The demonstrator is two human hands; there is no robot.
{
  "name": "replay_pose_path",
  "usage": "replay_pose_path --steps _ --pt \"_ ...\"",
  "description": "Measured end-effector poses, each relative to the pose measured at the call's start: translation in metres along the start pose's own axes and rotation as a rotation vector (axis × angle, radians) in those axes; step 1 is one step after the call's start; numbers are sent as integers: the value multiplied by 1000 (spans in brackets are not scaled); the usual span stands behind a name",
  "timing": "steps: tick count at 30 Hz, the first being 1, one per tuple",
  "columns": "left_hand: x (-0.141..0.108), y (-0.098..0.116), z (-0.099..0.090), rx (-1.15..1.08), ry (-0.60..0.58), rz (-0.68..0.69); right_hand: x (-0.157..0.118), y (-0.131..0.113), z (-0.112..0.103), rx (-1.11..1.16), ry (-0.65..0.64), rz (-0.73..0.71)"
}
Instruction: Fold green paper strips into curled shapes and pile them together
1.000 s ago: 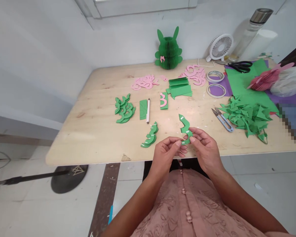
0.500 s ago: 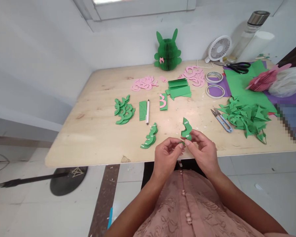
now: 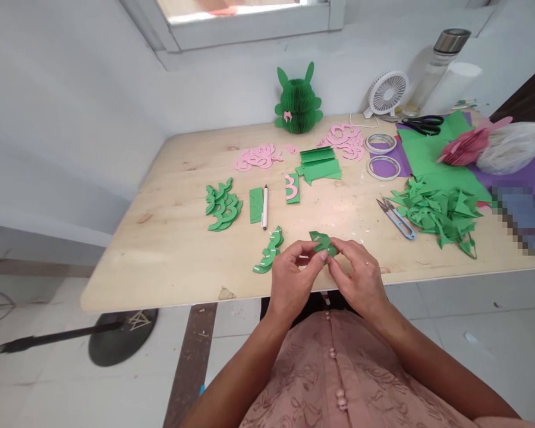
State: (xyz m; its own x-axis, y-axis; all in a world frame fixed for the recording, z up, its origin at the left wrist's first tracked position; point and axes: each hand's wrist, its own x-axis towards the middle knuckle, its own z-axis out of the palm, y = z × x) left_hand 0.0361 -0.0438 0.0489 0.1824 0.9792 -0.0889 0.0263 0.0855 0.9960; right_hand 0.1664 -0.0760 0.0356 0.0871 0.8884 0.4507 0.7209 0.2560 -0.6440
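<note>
A curved green paper cutout (image 3: 322, 239) with white strips on it is pinched between both hands, just above the table's front edge. My left hand (image 3: 294, 272) grips its left side with thumb and fingers. On its other side, my right hand (image 3: 359, 270) holds it in the same way. The fingers cover its lower part. To the left of my hands lies a stack of green scalloped cutouts (image 3: 270, 252) with white strips. Farther off is a larger pile of green cutouts (image 3: 225, 205), beside a green rectangle (image 3: 255, 205) and a white pen (image 3: 264, 208).
At the back stand a green honeycomb paper figure (image 3: 299, 104) and a small white fan (image 3: 387, 94). Pink cutouts (image 3: 259, 157), folded green paper (image 3: 318, 165) and tape rolls (image 3: 383, 167) lie mid-table. Blue thread snips (image 3: 396, 219) rest beside green scraps (image 3: 448, 208); black scissors (image 3: 423, 124) lie behind.
The green cutout has tilted and lowered toward my left hand, and my left fingers now reach its edge. The view has shifted slightly, showing more of the window.
</note>
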Motion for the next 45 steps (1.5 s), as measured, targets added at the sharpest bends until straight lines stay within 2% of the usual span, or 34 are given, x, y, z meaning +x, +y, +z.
replay_pose_path --steps 3,16,21,27,31,36,45 --pt "3 -4 1 -52 -16 -9 2 0 0 -24 -20 -16" --pt "6 -4 6 -98 64 -21 5 -2 2 -2 -27 118" --pt "8 -2 5 -148 71 -75 7 -4 3 -39 -18 95" --pt "13 1 2 -100 -8 -93 7 -4 1 -69 -55 28" --pt "14 3 3 -177 -11 -120 6 -2 1 -63 -51 25" --pt "13 1 3 -296 -37 -160 5 -5 0 55 -53 148" --pt "14 0 1 -476 -105 -332 13 -6 -5 481 -141 492"
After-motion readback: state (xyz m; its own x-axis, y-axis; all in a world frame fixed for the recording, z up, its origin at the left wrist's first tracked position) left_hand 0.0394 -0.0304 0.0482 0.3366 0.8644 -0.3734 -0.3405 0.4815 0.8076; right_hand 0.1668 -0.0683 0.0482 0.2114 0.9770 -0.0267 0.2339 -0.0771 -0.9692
